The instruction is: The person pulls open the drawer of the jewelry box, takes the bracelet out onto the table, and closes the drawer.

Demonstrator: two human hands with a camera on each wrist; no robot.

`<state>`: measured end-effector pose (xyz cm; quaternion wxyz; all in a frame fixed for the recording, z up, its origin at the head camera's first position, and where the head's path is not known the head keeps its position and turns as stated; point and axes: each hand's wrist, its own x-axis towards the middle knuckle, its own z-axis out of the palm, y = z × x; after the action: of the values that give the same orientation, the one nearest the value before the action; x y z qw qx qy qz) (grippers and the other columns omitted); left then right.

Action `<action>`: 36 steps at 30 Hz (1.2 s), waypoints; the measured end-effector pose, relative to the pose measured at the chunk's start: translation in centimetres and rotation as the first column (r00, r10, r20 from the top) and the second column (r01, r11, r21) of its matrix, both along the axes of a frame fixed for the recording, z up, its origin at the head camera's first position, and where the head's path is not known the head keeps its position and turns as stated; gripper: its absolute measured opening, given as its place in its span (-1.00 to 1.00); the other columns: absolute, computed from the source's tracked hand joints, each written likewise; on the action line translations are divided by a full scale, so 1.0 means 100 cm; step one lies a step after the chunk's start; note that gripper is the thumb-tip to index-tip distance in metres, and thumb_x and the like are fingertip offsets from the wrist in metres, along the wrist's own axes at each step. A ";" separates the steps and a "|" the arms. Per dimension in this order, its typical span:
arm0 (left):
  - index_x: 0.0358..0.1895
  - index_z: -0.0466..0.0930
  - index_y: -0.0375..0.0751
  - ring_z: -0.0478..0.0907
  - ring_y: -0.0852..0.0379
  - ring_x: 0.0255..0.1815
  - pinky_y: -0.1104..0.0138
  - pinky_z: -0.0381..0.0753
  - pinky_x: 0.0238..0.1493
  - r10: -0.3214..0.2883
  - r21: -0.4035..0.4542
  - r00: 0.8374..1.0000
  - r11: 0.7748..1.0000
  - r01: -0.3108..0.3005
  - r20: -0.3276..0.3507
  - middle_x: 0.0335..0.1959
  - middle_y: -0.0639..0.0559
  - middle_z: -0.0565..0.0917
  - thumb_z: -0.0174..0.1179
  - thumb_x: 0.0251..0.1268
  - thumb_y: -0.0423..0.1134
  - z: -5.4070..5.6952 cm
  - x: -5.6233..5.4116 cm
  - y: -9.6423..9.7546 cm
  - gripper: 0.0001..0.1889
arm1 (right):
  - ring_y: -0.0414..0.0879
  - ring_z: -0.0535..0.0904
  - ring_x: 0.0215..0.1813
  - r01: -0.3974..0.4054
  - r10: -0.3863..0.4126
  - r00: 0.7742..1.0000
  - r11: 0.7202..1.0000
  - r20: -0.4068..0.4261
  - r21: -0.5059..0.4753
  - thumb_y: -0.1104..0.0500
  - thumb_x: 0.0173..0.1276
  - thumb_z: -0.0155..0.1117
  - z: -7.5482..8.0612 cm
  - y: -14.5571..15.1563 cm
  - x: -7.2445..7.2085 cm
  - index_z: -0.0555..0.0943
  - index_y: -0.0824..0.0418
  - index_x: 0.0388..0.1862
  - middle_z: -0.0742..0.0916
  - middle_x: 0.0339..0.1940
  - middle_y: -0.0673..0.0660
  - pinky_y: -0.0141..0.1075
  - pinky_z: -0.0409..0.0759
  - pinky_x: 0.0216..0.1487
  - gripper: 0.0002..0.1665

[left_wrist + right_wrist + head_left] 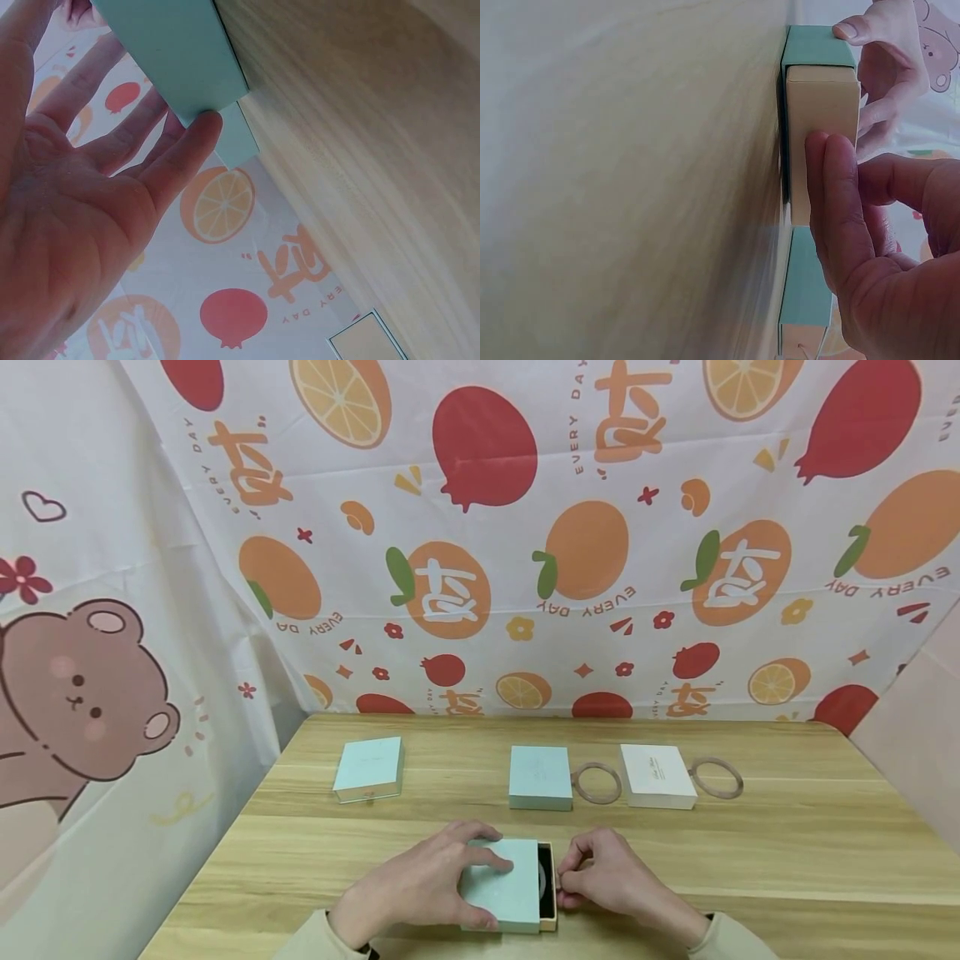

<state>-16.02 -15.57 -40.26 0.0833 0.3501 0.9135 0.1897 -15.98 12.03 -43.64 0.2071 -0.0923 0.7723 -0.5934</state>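
Observation:
A mint-green sliding drawer box (501, 883) lies flat on the table. My left hand (431, 877) grips its sleeve, with the thumb on the near side and fingers over the top and far side. The tan-edged drawer (823, 112) sticks out a little to the right. Inside it I see black lining and part of a grey curved band (542, 880). My right hand (609, 875) pinches at the drawer's outer end, two fingertips against its face. What lies between thumb and forefinger is hidden.
Farther back stand a mint box (369, 768) at left, another mint box (540, 775) in the middle and a white box (656, 775) at right. One grey-brown ring (596, 802) lies beside the middle box, and another ring (717, 795) beside the white one. A fruit-print cloth (517, 543) hangs behind the table.

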 end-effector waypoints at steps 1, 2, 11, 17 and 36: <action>0.16 0.71 0.30 0.46 0.04 0.37 0.14 0.58 0.31 0.000 0.000 1.000 1.000 0.000 -0.001 0.38 0.09 0.52 0.51 0.03 0.22 0.000 0.000 0.000 -0.46 | -0.12 0.76 -0.40 0.001 -0.001 1.000 1.000 0.000 0.000 0.47 0.19 0.24 0.000 0.000 0.000 0.63 0.39 -0.37 0.76 -0.43 0.15 -0.32 0.75 -0.34 -0.94; 0.16 0.71 0.30 0.46 0.04 0.37 0.14 0.58 0.31 0.001 -0.001 1.000 1.000 -0.001 -0.001 0.38 0.09 0.52 0.51 0.03 0.21 0.000 0.000 0.000 -0.46 | -0.12 0.76 -0.40 0.003 -0.003 1.000 1.000 -0.001 0.000 0.47 0.19 0.24 -0.001 0.001 0.000 0.63 0.39 -0.37 0.76 -0.43 0.15 -0.32 0.75 -0.34 -0.94; 0.16 0.71 0.29 0.46 0.03 0.37 0.15 0.60 0.29 0.005 0.001 1.000 1.000 -0.005 0.008 0.38 0.08 0.51 0.51 0.03 0.21 -0.001 0.000 0.000 -0.46 | -0.12 0.76 -0.42 0.006 -0.006 1.000 1.000 -0.020 -0.018 0.49 0.15 0.24 -0.004 0.003 0.000 0.62 0.40 -0.41 0.76 -0.42 0.15 -0.32 0.76 -0.35 -0.94; 0.17 0.70 0.30 0.45 0.02 0.38 0.13 0.59 0.29 0.004 -0.002 1.000 1.000 -0.004 0.009 0.38 0.08 0.51 0.51 0.04 0.22 -0.001 0.001 0.000 -0.45 | -0.12 0.76 -0.42 0.004 -0.004 1.000 1.000 -0.023 -0.019 0.49 0.15 0.24 -0.003 0.004 0.001 0.62 0.39 -0.41 0.76 -0.43 0.15 -0.33 0.75 -0.36 -0.93; 0.17 0.71 0.26 0.46 0.01 0.37 0.12 0.60 0.29 -0.014 0.014 1.000 1.000 0.014 0.006 0.38 0.06 0.52 0.49 0.07 0.23 0.000 0.000 -0.001 -0.45 | -0.12 0.72 -0.48 -0.012 0.012 0.999 1.000 -0.047 0.013 0.47 0.16 0.25 -0.004 0.011 0.000 0.61 0.37 -0.41 0.74 -0.53 0.12 -0.37 0.70 -0.41 -0.94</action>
<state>-16.07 -15.62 -40.30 0.0852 0.3562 0.9095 0.1965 -15.95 13.10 -44.00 0.1930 -0.1096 0.7800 -0.5851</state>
